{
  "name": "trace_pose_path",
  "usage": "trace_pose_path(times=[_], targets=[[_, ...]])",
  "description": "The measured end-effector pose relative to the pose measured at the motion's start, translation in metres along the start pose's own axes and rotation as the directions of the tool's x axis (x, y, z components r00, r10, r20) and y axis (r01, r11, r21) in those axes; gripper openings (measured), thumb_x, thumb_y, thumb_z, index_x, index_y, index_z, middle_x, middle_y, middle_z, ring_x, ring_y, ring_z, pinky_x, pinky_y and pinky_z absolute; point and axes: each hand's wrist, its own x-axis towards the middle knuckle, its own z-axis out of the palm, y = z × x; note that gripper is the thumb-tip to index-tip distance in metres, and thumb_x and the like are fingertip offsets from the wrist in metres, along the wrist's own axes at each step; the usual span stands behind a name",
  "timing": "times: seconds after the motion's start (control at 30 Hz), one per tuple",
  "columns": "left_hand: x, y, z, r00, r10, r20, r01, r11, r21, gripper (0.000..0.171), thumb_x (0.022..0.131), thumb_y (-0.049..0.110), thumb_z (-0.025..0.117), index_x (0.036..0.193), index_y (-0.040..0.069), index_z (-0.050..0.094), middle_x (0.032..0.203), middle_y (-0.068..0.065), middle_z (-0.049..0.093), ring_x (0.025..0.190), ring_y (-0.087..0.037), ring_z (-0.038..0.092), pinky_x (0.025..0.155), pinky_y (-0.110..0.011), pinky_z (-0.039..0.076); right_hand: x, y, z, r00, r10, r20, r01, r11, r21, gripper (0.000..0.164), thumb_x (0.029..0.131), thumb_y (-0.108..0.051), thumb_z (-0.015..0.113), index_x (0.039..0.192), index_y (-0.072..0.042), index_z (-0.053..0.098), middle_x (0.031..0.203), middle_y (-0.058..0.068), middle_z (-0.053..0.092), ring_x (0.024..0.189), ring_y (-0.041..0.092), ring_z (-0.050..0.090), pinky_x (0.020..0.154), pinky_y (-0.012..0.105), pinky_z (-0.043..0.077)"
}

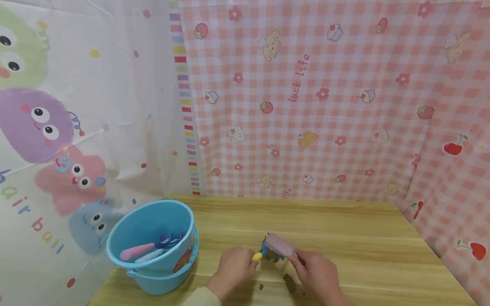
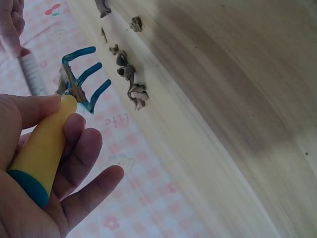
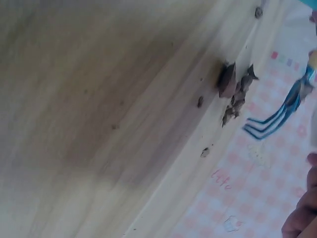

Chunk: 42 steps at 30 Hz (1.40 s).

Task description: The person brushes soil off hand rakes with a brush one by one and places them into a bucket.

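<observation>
My left hand grips the yellow handle of a small hand rake, its fingers curled round it. Brown muck clings to the base of the rake's blue tines, which are raised above the table. With my right hand I hold a pink brush by its handle; in the head view its head lies across the tines and partly covers them. Dark brown dirt clumps are scattered on the table below. The right wrist view catches only part of the right hand's fingers at its edge.
A light blue bucket stands to the left on the wood-grain table. Inside lie a pink-handled tool and a purple fork-like piece. A pink checked curtain hangs behind; a white cartoon-print sheet hangs at left.
</observation>
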Motion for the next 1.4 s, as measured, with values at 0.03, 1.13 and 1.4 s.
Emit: trace_pose_path(times=[0.03, 1.13, 1.4], targets=[[0.0004, 0.0003, -0.0004, 1.0, -0.003, 0.007, 0.003, 1.0, -0.002, 0.024, 0.087, 0.025, 0.071, 0.067, 0.017, 0.062, 0.053, 0.011, 0.042, 0.046, -0.005, 0.035, 0.043, -0.022, 0.032, -0.0006, -0.0019, 0.0003, 1.0, -0.028, -0.004, 0.028, 1.0, -0.006, 0.027, 0.089, -0.034, 0.074, 0.103, -0.012, 0.077, 0.078, -0.001, 0.071, 0.056, 0.008, 0.057, 0.044, 0.028, 0.042], [0.0016, 0.0025, -0.0017, 1.0, 0.013, 0.013, -0.013, 1.0, 0.016, 0.031, 0.087, 0.026, 0.071, 0.061, 0.019, 0.053, 0.053, 0.011, 0.04, 0.047, -0.006, 0.035, 0.042, -0.023, 0.031, -0.0005, -0.0008, 0.0034, 0.998, -0.064, -0.008, 0.064, 0.997, -0.044, 0.026, 0.087, -0.033, 0.076, 0.103, -0.013, 0.078, 0.083, 0.0, 0.074, 0.062, 0.012, 0.064, 0.048, 0.031, 0.046], [0.0012, 0.0061, -0.0002, 0.998, 0.058, -0.028, -0.057, 0.997, 0.05, 0.04, 0.086, 0.027, 0.073, 0.058, 0.02, 0.045, 0.051, 0.012, 0.037, 0.044, -0.004, 0.032, 0.04, -0.022, 0.028, 0.0042, 0.0027, 0.0034, 1.0, 0.02, 0.011, -0.02, 0.999, -0.037, 0.022, 0.09, -0.033, 0.073, 0.097, -0.013, 0.078, 0.074, -0.001, 0.071, 0.055, 0.012, 0.058, 0.044, 0.033, 0.042]])
